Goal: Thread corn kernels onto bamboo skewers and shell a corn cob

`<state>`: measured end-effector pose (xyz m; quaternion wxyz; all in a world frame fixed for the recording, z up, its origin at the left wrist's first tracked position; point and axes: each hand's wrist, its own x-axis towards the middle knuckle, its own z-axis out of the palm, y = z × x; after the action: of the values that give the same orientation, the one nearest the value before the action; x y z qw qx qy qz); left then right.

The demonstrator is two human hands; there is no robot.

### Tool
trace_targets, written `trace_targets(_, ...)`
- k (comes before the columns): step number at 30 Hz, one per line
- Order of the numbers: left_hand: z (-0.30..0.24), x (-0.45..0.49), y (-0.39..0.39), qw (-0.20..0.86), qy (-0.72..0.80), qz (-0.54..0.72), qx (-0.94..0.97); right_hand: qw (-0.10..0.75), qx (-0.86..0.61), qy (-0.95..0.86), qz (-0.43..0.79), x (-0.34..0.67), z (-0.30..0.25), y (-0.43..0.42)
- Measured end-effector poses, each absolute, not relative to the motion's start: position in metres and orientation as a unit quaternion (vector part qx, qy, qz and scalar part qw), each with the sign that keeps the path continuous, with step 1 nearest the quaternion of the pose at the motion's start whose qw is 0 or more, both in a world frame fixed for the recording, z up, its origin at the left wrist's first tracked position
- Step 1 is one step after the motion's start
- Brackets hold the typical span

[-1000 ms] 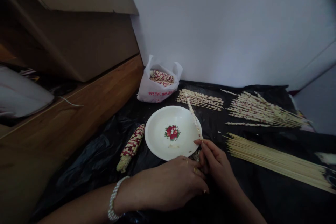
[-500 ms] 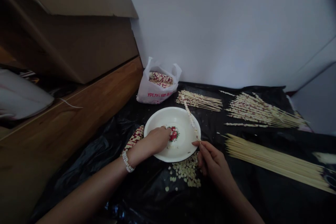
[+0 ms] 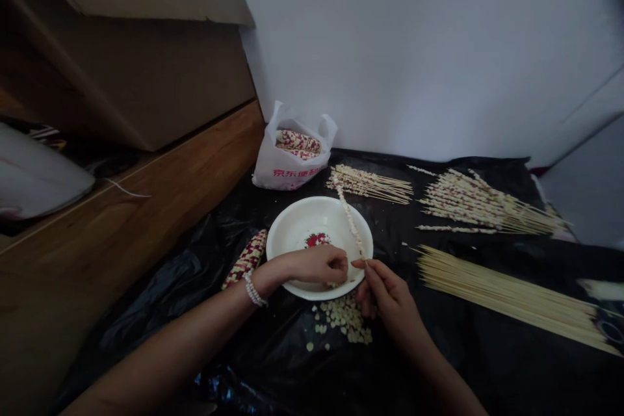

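Observation:
My right hand (image 3: 389, 292) pinches the lower end of a skewer (image 3: 348, 216) threaded with pale corn kernels. The skewer slants up and to the left over the right side of a white enamel bowl (image 3: 279, 229). Inside the bowl, my left hand (image 3: 319, 264) has its fingers curled near the right wall, close to the right fingertips; whatever it may hold is hidden. A red flower print (image 3: 316, 240) shows on the bowl's bottom. Loose pale kernels (image 3: 347, 320) lie on black plastic in front of the bowl. A red-and-cream corn cob (image 3: 247, 259) rests against its left side.
A white plastic bag (image 3: 287, 166) of corn cobs stands behind the bowl. Kernel-threaded skewers lie in a small bundle (image 3: 373, 183) and a larger pile (image 3: 468, 201). Bare bamboo sticks (image 3: 507, 296) spread at the right. A cardboard box (image 3: 170, 78) sits at the left.
My left hand has moved right across the bowl, from beside the flower print to near the skewer's lower end. My right hand and the skewer have shifted slightly left.

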<state>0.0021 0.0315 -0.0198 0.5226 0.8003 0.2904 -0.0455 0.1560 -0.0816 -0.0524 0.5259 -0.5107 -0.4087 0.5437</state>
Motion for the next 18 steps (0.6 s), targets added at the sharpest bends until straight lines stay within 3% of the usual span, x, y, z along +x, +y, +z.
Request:
trace_targets(3, -0.01, -0.004, 0.03, 0.574, 0.26, -0.045, 0.775, 0.527, -0.51, -0.408, 0.543, 0.156, -0.053, -0.081)
trace_targets(18, 0.044, -0.021, -0.038, 0.485, 0.25, -0.012, 0.838, 0.521, -0.524, -0.402, 0.541, 0.155, -0.046, -0.082)
